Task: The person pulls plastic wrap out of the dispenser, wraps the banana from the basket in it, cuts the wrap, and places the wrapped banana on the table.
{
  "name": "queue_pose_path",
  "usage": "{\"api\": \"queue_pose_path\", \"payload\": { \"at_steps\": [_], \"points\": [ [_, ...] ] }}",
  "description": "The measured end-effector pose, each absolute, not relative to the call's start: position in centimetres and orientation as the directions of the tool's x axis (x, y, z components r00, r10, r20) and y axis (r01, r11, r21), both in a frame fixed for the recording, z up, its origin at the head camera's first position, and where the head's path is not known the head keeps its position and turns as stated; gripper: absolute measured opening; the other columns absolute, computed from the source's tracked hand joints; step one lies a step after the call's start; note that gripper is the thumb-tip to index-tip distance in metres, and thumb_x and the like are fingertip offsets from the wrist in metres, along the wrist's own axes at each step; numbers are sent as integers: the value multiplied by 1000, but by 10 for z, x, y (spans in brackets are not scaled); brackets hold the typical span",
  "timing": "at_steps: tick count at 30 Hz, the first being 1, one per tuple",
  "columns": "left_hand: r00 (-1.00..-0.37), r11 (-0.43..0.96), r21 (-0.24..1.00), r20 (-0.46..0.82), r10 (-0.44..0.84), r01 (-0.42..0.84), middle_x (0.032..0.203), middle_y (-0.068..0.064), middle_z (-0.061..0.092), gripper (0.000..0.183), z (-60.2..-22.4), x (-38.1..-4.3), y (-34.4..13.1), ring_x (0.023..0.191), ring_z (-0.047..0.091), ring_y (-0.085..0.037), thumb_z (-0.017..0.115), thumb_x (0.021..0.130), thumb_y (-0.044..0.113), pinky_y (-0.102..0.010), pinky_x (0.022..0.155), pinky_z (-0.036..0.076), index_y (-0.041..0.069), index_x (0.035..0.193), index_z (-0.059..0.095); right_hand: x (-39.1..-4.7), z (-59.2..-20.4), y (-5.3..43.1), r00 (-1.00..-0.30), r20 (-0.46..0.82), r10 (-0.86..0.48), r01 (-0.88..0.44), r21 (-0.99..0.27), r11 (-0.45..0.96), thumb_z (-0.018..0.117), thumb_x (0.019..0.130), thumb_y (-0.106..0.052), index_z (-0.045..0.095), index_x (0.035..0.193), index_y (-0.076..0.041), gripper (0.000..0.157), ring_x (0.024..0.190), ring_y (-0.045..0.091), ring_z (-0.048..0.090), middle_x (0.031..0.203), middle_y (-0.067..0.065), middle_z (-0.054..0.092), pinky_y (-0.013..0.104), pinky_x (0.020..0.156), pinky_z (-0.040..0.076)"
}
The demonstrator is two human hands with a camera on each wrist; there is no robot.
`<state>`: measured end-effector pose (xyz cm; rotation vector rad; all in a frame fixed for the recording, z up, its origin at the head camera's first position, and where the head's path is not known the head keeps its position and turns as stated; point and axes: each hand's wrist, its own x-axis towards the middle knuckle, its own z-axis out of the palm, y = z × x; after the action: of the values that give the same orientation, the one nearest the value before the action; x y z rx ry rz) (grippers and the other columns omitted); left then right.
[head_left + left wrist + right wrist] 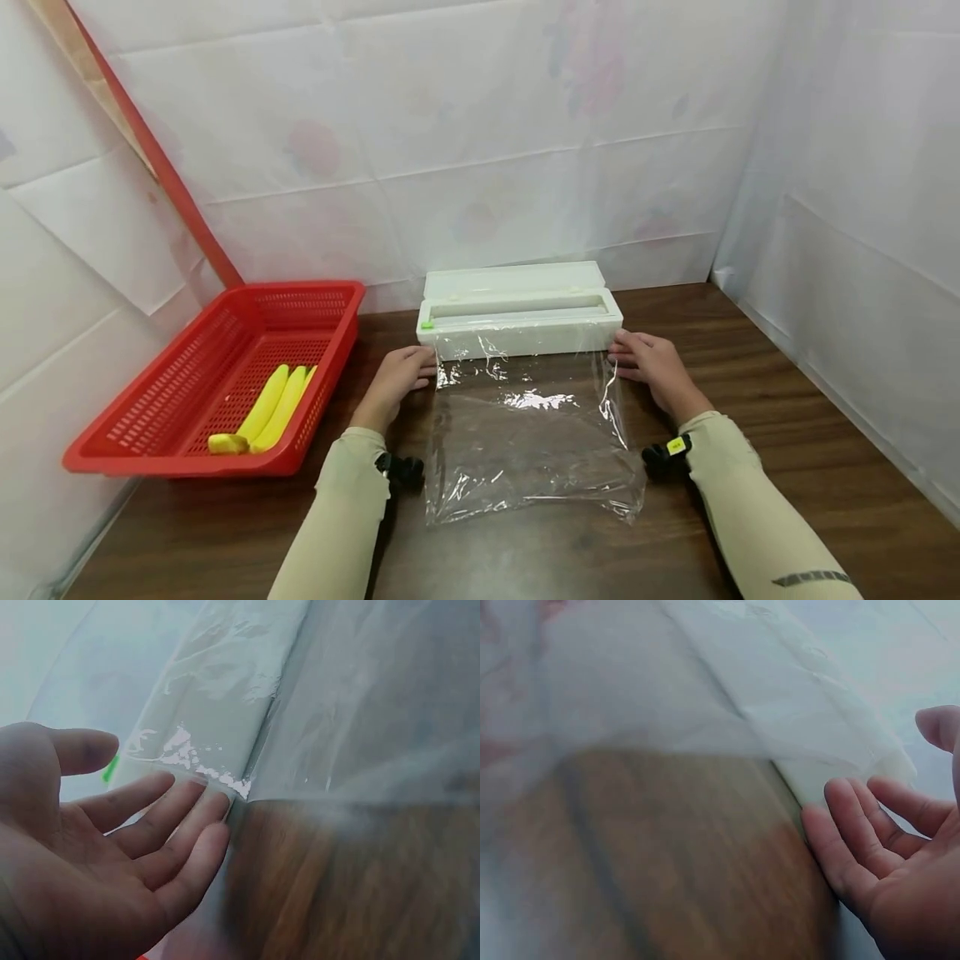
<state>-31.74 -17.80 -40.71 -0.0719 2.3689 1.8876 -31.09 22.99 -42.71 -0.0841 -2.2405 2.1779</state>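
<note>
Clear film lay drawn across the desk from a white dispenser box, whose lid stood raised behind a pale roll. A person's left hand and right hand flanked the box at its front corners, fingers loosely bent, thumbs apart from them, neither pinching the sheet; whether the fingertips bore on the box or merely met it could not be told. A small green piece sat at the box's left end. To the left, yellow bananas lay in a red basket.

Good handling, by the look of it, called for even, light contact at both ends, so that the box stayed square and the film lay flat over its front edge. The near end, already wrinkled, seemed likeliest to fold and cling to itself; a tug from one side alone risked skewing the sheet.
</note>
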Motion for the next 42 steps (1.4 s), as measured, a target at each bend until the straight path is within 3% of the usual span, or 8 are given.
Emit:
{"api": "queue_pose_path", "payload": {
  "at_steps": [7,13,22,29,35,42],
  "points": [
    [-995,218,971,-101,25,-94,116,-14,69,42,-408,-328,-172,105,66,-25,55,103,35,-38,92,53,3,127,65,-316,-428,226,-999,43,-14,-41,-991,-124,62,101,-24,52,130,16,51,100,18,70,111,15,71,33,87,56],
    [-999,151,988,-28,19,-25,108,-14,71,35,-413,-329,-169,97,69,-22,58,103,30,-32,80,56,0,117,68,-315,-430,223,-995,98,-9,-94,-975,-200,65,99,-15,52,127,18,45,103,18,70,113,12,72,34,88,55],
    [-998,100,993,62,-12,61,109,-20,69,28,-420,-331,-165,99,67,-28,61,101,19,-41,87,56,-5,112,69,-316,-432,224,-992,123,11,-122,-965,-234,64,100,-13,60,112,8,25,96,14,71,107,6,74,32,84,57],
    [-996,38,997,76,-51,74,105,-19,70,24,-417,-332,-166,95,68,-28,58,100,13,-38,83,58,-6,109,69,-321,-429,219,-983,184,4,-180,-956,-230,61,101,-13,58,108,9,24,98,15,71,111,8,74,31,82,57],
    [-996,14,998,67,-67,66,98,-12,71,24,-412,-328,-168,88,66,-19,57,100,13,-35,79,58,-8,107,68,-321,-429,210,-980,199,-12,-191,-954,-233,60,102,-18,55,110,11,30,106,19,69,115,10,72,36,86,56],
    [-996,-38,997,68,-58,71,103,-11,72,22,-408,-325,-166,91,67,-17,58,100,12,-36,81,58,-7,106,67,-317,-425,209,-979,202,-5,-194,-948,-254,59,103,-17,54,113,11,30,111,21,67,119,14,70,36,89,55]
  ]
}}
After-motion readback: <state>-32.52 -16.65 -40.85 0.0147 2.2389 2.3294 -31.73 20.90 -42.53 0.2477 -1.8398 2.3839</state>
